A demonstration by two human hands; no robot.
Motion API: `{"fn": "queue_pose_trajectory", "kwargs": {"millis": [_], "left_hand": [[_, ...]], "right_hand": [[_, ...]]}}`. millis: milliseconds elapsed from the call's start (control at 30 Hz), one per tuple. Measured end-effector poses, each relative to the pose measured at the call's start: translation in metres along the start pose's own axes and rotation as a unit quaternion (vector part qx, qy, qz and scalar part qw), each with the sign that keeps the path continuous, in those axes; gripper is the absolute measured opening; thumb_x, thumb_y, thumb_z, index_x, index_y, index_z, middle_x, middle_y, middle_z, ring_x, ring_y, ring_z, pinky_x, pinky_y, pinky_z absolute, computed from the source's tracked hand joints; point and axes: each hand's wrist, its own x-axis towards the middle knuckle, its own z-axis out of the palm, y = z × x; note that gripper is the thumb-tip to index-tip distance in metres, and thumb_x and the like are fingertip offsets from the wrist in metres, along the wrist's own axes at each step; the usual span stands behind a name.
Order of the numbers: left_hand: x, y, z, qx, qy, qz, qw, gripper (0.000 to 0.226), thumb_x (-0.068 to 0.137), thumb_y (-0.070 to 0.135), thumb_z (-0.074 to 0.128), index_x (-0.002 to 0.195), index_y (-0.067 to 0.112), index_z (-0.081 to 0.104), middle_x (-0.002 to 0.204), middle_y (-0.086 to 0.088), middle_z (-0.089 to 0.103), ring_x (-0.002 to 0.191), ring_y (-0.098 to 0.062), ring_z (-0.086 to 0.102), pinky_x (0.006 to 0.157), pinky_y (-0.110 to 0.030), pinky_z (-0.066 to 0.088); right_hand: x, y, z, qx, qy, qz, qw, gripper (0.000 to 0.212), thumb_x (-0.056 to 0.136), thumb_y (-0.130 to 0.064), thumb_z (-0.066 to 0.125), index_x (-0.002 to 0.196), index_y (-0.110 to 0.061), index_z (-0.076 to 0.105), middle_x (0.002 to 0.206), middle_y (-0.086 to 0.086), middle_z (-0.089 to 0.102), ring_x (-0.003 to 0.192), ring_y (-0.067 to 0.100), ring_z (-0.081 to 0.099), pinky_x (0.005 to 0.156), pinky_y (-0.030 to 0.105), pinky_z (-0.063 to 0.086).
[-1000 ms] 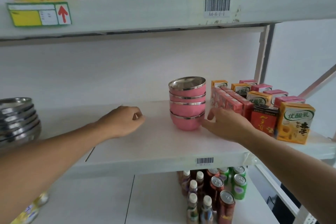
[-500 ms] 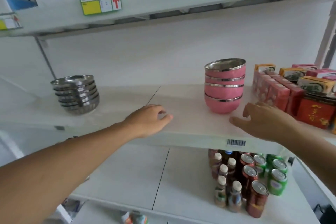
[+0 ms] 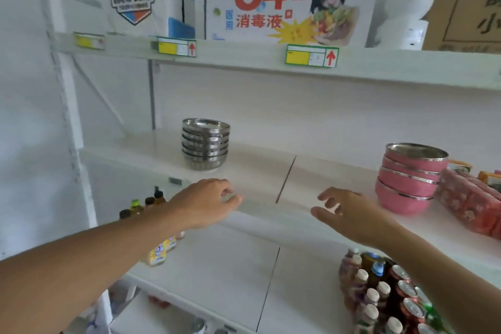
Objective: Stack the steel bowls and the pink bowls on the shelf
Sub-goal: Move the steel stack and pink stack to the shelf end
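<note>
A stack of several steel bowls (image 3: 205, 144) stands at the back left of the white middle shelf (image 3: 271, 171). A stack of several pink bowls (image 3: 410, 179) with steel rims stands to the right on the same shelf. My left hand (image 3: 206, 202) hovers at the shelf's front edge, below the steel stack, fingers loosely curled and holding nothing. My right hand (image 3: 349, 211) hangs over the front edge left of the pink stack, fingers spread and empty. Neither hand touches a bowl.
Pink drink cartons (image 3: 471, 206) crowd the shelf right of the pink bowls. Bottles and cans (image 3: 385, 295) stand on the lower shelf at right, small bottles (image 3: 146, 203) at left. The upper shelf (image 3: 406, 68) carries boxes and a white jug.
The view has swung left and up, so both stacks sit further right in frame. My right hand has drawn away from the pink stack; my left hand has moved left along the shelf's front edge.
</note>
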Motion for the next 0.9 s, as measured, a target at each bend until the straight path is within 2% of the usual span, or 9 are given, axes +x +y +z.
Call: {"fn": "queue_pose_trajectory", "kwargs": {"millis": [100, 233, 367, 467, 533, 667, 800, 900], "left_hand": [[-0.022, -0.052, -0.017, -0.014, 0.020, -0.022, 0.999, 0.051, 0.097, 0.071, 0.055, 0.125, 0.031, 0.073, 0.131, 0.012, 0.074, 0.121, -0.011, 0.067, 0.105, -0.037, 0.054], [-0.046, -0.103, -0.034, -0.042, 0.022, -0.057, 0.997, 0.050, 0.095, 0.072, 0.055, 0.120, 0.033, 0.073, 0.127, 0.010, 0.075, 0.116, -0.011, 0.070, 0.103, -0.040, 0.057], [-0.054, -0.135, -0.044, -0.051, 0.026, -0.082, 0.995, 0.053, 0.093, 0.075, 0.053, 0.119, 0.033, 0.072, 0.125, 0.012, 0.075, 0.114, -0.012, 0.070, 0.104, -0.042, 0.058], [-0.045, -0.150, -0.047, -0.053, 0.025, -0.091, 0.994, 0.058, 0.093, 0.076, 0.055, 0.128, 0.032, 0.070, 0.134, 0.008, 0.073, 0.121, -0.013, 0.069, 0.107, -0.043, 0.055], [-0.032, -0.155, -0.048, -0.052, 0.031, -0.095, 0.994, 0.067, 0.093, 0.078, 0.056, 0.139, 0.029, 0.065, 0.143, 0.007, 0.070, 0.129, -0.014, 0.065, 0.111, -0.043, 0.053], [0.000, -0.155, -0.047, -0.048, 0.040, -0.099, 0.993, 0.106, 0.080, 0.094, 0.053, 0.165, 0.032, 0.041, 0.163, 0.012, 0.055, 0.147, -0.013, 0.054, 0.118, -0.043, 0.046], [0.044, -0.151, -0.049, -0.043, 0.033, -0.104, 0.993, 0.127, 0.069, 0.102, 0.058, 0.172, 0.036, 0.025, 0.171, 0.013, 0.046, 0.153, -0.013, 0.047, 0.122, -0.044, 0.043], [0.076, -0.150, -0.048, -0.065, 0.018, -0.113, 0.991, 0.137, 0.066, 0.100, 0.066, 0.175, 0.032, 0.017, 0.175, 0.008, 0.042, 0.156, -0.016, 0.044, 0.123, -0.039, 0.041]], "right_hand": [[0.017, -0.051, 0.019, 0.011, -0.011, -0.014, 1.000, 0.076, 0.079, -0.089, 0.046, 0.132, -0.038, 0.066, 0.113, -0.019, 0.069, 0.100, 0.006, 0.069, 0.091, 0.036, 0.057], [0.035, -0.105, 0.044, 0.035, -0.021, -0.032, 0.999, 0.079, 0.081, -0.086, 0.050, 0.138, -0.033, 0.064, 0.118, -0.016, 0.069, 0.105, 0.011, 0.069, 0.097, 0.039, 0.057], [0.059, -0.135, 0.057, 0.057, -0.025, -0.045, 0.997, 0.083, 0.086, -0.083, 0.057, 0.151, -0.031, 0.055, 0.133, -0.012, 0.068, 0.112, 0.014, 0.069, 0.102, 0.040, 0.056], [0.085, -0.145, 0.064, 0.087, -0.038, -0.049, 0.994, 0.092, 0.087, -0.083, 0.060, 0.159, -0.029, 0.047, 0.142, -0.008, 0.065, 0.120, 0.017, 0.067, 0.104, 0.040, 0.054], [0.104, -0.147, 0.068, 0.106, -0.051, -0.051, 0.992, 0.101, 0.084, -0.086, 0.061, 0.163, -0.027, 0.040, 0.148, -0.006, 0.062, 0.126, 0.018, 0.065, 0.104, 0.039, 0.052], [0.145, -0.141, 0.079, 0.145, -0.069, -0.057, 0.985, 0.120, 0.074, -0.093, 0.063, 0.168, -0.026, 0.032, 0.158, -0.004, 0.056, 0.136, 0.020, 0.060, 0.107, 0.040, 0.049], [0.187, -0.129, 0.089, 0.171, -0.099, -0.068, 0.978, 0.135, 0.064, -0.100, 0.064, 0.170, -0.026, 0.026, 0.163, -0.004, 0.051, 0.141, 0.021, 0.057, 0.114, 0.043, 0.048], [0.220, -0.123, 0.098, 0.180, -0.123, -0.095, 0.971, 0.144, 0.058, -0.102, 0.066, 0.171, -0.026, 0.023, 0.166, -0.003, 0.048, 0.144, 0.022, 0.055, 0.116, 0.043, 0.047]]}}
